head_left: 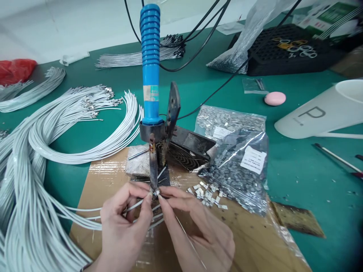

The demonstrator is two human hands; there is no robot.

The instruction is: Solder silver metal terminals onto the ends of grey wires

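We see bright, even light across the green counter (312, 181), with only soft shadows. Glare streaks the taped cardboard (107, 168) and plastic bags (241, 166). Our left hand (124, 223) and right hand (198, 230) look sharp, while the far corners bend and blur.

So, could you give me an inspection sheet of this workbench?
Surface: green table mat with a taped brown cardboard sheet.
Job's things: upright blue-handled soldering iron; thin white wires; small loose metal clips.
Clutter: two clear bags of metal parts, pink oval object, white plastic jug.
Hands: left hand and right hand both pinch the wires at the iron's tip.
Cables: black cables behind; white wire bundles.
Surroundings: black perforated tray, red plastic bag.
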